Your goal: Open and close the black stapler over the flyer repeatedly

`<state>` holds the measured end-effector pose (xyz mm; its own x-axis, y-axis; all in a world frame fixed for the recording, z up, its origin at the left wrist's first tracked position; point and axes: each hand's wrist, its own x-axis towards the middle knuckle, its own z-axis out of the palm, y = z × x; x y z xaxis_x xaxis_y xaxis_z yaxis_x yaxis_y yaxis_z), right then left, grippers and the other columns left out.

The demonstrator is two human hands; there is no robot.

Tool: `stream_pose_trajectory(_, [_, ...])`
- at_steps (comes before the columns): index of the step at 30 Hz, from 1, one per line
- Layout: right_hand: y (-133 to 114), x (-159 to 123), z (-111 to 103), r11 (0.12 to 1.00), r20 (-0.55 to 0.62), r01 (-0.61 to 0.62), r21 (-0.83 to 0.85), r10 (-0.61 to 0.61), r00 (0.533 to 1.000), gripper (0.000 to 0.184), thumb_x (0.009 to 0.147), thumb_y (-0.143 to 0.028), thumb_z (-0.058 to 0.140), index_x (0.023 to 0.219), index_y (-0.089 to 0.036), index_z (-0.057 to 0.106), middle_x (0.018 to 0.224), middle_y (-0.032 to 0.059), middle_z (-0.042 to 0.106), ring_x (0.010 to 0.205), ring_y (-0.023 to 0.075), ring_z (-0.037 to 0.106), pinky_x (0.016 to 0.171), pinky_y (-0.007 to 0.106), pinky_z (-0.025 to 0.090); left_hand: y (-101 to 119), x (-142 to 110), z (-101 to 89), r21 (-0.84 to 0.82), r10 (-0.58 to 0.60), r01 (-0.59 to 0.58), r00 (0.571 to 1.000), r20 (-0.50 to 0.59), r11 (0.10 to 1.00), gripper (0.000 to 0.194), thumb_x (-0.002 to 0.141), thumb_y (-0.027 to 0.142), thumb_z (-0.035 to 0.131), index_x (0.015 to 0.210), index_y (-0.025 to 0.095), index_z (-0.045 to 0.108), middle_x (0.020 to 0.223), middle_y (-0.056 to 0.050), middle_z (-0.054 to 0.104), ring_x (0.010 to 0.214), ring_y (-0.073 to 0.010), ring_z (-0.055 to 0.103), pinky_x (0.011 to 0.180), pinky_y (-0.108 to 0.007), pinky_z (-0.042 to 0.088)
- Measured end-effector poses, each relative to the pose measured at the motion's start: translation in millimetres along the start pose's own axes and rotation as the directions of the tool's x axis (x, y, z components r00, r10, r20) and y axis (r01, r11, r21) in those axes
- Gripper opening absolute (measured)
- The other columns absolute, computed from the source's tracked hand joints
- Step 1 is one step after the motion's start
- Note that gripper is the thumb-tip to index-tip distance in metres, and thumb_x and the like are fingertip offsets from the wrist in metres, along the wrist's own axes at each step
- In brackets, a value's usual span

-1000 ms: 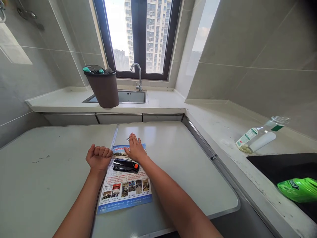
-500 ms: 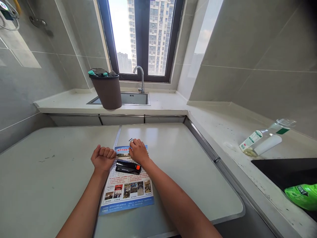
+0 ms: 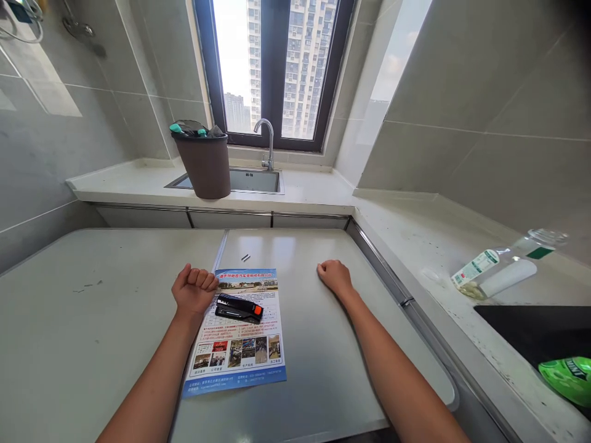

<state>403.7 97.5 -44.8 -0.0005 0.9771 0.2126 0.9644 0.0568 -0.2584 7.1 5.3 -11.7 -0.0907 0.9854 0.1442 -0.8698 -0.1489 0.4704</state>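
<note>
A black stapler (image 3: 239, 308) with an orange button lies across the upper half of a printed flyer (image 3: 244, 363) on the pale tabletop. My left hand (image 3: 194, 289), curled into a fist, rests at the flyer's upper left edge, close to the stapler's left end. Well right of the flyer, my right hand (image 3: 335, 275) also rests as a fist on the table. Nothing shows in either fist. Just beyond the flyer's top edge are small staple strips (image 3: 245, 257).
Behind the table runs a white counter (image 3: 314, 184) with a sink (image 3: 256, 180), a faucet (image 3: 266, 141) and a brown bin (image 3: 207, 166). On the right-hand counter lie a clear bottle (image 3: 503, 264) and a green packet (image 3: 566, 376). Black marks (image 3: 87, 287) dot the table's left side.
My right hand has moved right, from the flyer's top edge onto the bare table, uncovering the staple strips. The left hand and the stapler stay put. The view has shifted slightly.
</note>
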Motion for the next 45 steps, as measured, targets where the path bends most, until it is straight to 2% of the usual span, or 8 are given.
stream_pose_trajectory(6, [29, -3, -7, 0.987, -0.031, -0.157, -0.032, 0.156, 0.987, 0.038, 0.094, -0.036, 0.047, 0.067, -0.02, 0.07, 0.071, 0.0086, 0.068, 0.064, 0.0183, 0.057, 0.056, 0.028, 0.024, 1, -1, 1.3, 0.014, 0.012, -0.011, 1.0, -0.025, 1.0, 0.059, 0.091, 0.031, 0.054, 0.056, 0.02, 0.009, 0.053, 0.006, 0.0, 0.043, -0.0111, 0.008, 0.042, -0.029, 0.017])
stream_pose_trajectory(11, [-3, -12, -1, 0.987, -0.067, 0.101, 0.123, -0.093, 0.993, 0.039, 0.097, -0.034, 0.046, 0.066, -0.019, 0.065, 0.074, 0.0069, 0.065, 0.069, 0.0172, 0.055, 0.059, 0.027, 0.028, 0, -2, 3.8, 0.038, 0.004, -0.002, 0.999, -0.044, 0.999, 0.06, 0.091, 0.032, 0.056, 0.056, 0.019, 0.008, 0.05, 0.006, 0.003, 0.041, -0.0104, 0.012, 0.041, -0.028, 0.02])
stream_pose_trajectory(16, [-56, -27, 3, 0.859, -0.06, 0.35, 0.374, -0.354, 0.933, 0.04, 0.1, -0.035, 0.047, 0.065, -0.02, 0.06, 0.071, 0.0028, 0.059, 0.069, 0.016, 0.051, 0.067, 0.027, 0.036, -1, -1, 4.7, 0.069, 0.011, -0.006, 0.998, -0.068, 0.998, 0.063, 0.091, 0.034, 0.057, 0.056, 0.019, 0.008, 0.049, 0.007, 0.005, 0.04, -0.0093, 0.014, 0.041, -0.027, 0.022])
stream_pose_trajectory(22, [-140, -64, -5, 0.47, -0.028, 0.471, 0.747, -0.685, 0.728, 0.033, 0.096, -0.047, 0.059, 0.117, -0.022, 0.06, 0.111, 0.0048, 0.062, 0.095, 0.0172, 0.057, 0.084, 0.028, 0.046, -2, 0, 4.1, 0.082, 0.001, 0.004, 0.998, -0.062, 0.997, 0.061, 0.092, 0.032, 0.056, 0.056, 0.019, 0.008, 0.049, 0.007, 0.006, 0.04, -0.0096, 0.015, 0.042, -0.027, 0.022])
stream_pose_trajectory(27, [-173, -87, -3, 0.478, 0.037, 0.609, 0.633, -0.805, 0.593, 0.047, 0.08, -0.037, 0.078, 0.119, -0.023, 0.057, 0.113, 0.0058, 0.06, 0.105, 0.0231, 0.055, 0.092, 0.034, 0.044, -3, 0, 2.8, 0.066, -0.028, 0.03, 0.999, -0.029, 0.997, 0.06, 0.091, 0.03, 0.057, 0.056, 0.02, 0.008, 0.049, 0.006, 0.004, 0.04, -0.01, 0.016, 0.042, -0.028, 0.021])
stream_pose_trajectory(32, [-149, -83, -1, 0.516, 0.033, 0.65, 0.557, -0.796, 0.604, 0.028, 0.08, -0.025, 0.071, 0.104, -0.022, 0.055, 0.102, 0.0045, 0.059, 0.097, 0.0217, 0.054, 0.085, 0.032, 0.042, -4, -1, 4.1, 0.093, -0.064, 0.068, 0.997, -0.04, 0.993, 0.061, 0.089, 0.03, 0.058, 0.056, 0.02, 0.007, 0.049, 0.006, 0.005, 0.039, -0.01, 0.019, 0.041, -0.029, 0.021])
stream_pose_trajectory(39, [-73, -76, -24, 0.577, 0.055, 0.575, 0.58, -0.732, 0.679, 0.025, 0.079, -0.02, 0.069, 0.1, -0.021, 0.054, 0.099, 0.0035, 0.058, 0.091, 0.0205, 0.053, 0.08, 0.03, 0.041, -7, 0, 1.3, 0.189, -0.149, 0.155, 0.988, -0.044, 0.97, 0.061, 0.089, 0.032, 0.057, 0.056, 0.021, 0.007, 0.048, 0.006, 0.008, 0.039, -0.0111, 0.023, 0.041, -0.028, 0.025])
stream_pose_trajectory(45, [-42, -79, -27, 0.582, 0.074, 0.525, 0.621, -0.71, 0.7, 0.03, 0.078, -0.021, 0.072, 0.104, -0.022, 0.057, 0.103, 0.0037, 0.06, 0.094, 0.0214, 0.055, 0.083, 0.032, 0.043, -28, -1, 2.4, 0.486, -0.254, 0.19, 0.965, 0.069, 0.853, 0.059, 0.09, 0.037, 0.062, 0.049, 0.021, 0.024, 0.048, 0.006, 0.02, 0.044, -0.0106, 0.024, 0.046, -0.026, 0.027])
